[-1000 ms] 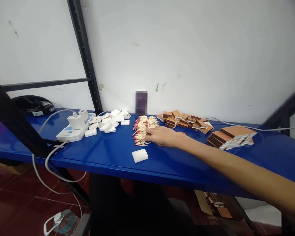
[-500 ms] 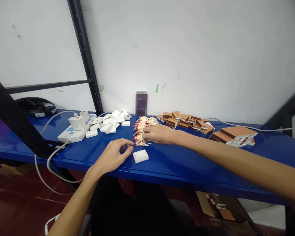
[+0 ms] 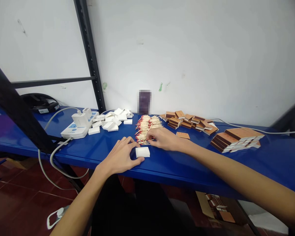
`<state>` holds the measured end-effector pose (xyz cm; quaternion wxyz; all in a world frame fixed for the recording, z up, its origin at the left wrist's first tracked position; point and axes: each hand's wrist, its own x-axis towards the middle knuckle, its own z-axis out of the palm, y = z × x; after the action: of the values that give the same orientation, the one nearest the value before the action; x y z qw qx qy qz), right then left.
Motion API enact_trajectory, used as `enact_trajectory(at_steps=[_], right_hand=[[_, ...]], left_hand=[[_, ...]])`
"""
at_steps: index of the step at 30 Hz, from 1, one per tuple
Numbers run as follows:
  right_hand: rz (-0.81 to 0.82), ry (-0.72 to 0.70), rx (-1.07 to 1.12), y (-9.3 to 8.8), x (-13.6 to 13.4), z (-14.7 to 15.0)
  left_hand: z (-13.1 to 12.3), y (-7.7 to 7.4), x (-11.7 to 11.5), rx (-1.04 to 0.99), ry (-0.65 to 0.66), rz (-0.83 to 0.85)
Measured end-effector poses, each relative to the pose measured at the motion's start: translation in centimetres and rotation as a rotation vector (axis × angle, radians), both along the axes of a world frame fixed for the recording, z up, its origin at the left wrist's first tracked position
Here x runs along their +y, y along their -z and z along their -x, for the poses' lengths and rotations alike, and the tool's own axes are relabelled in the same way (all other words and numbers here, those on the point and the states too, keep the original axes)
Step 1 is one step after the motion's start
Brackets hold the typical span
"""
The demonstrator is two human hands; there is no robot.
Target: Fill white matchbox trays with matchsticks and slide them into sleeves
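Note:
A small white matchbox tray (image 3: 143,152) lies near the front edge of the blue shelf. My left hand (image 3: 123,154) curls round its left side, thumb at the near edge and fingers at the far edge, gripping it. Just beyond lies a heap of red-tipped matches (image 3: 143,127). My right hand (image 3: 162,137) is at the heap's right near side, thumb and fingertips pinched together on matches. How many matches it holds is hidden by the fingers.
White trays (image 3: 109,120) are heaped at the left, beside a power strip (image 3: 75,130) with cables. Brown matchboxes (image 3: 186,121) lie loose behind my right arm, and others are stacked (image 3: 236,139) farther right. A dark pixelated object (image 3: 144,102) stands against the wall.
My left hand has moved right and taken hold of the white matchbox tray. My right hand, fingers pinched, has shifted slightly over the near part of the match heap. The view has shifted a little.

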<state>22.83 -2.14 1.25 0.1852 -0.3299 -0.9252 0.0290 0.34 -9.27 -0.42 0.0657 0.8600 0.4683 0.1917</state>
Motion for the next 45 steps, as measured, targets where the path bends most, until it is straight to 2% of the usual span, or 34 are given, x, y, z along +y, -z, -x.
enact_trajectory(at_steps=[7,12,15,20,26,31,37,45], right_hand=[[0.011,0.026,0.067,0.7,-0.1,0.0],[0.031,0.123,0.097,1.1,-1.0,-1.3],[0.024,0.135,0.066,1.5,-1.3,-1.9],[-0.005,0.135,0.022,1.9,-1.5,-1.4],[-0.047,0.225,0.038,2.2,-1.4,-1.2],[-0.066,0.15,0.046,2.3,-0.6,-2.0],[-0.044,0.136,0.006,2.2,-0.3,-2.5],[-0.046,0.233,0.008,2.5,-0.5,-1.3]], left_hand=[[0.4,-0.2,0.1,0.015,0.03,0.008],[0.3,0.0,0.2,0.025,-0.017,-0.006],[0.1,0.2,0.2,0.029,-0.029,-0.027],[0.0,0.1,0.1,0.039,0.004,-0.02],[0.1,0.0,0.0,0.064,0.035,-0.017],[0.1,0.1,0.1,0.102,0.039,-0.011],[0.1,0.1,0.1,0.115,0.033,-0.022],[0.1,0.1,0.1,0.129,0.038,-0.025]])
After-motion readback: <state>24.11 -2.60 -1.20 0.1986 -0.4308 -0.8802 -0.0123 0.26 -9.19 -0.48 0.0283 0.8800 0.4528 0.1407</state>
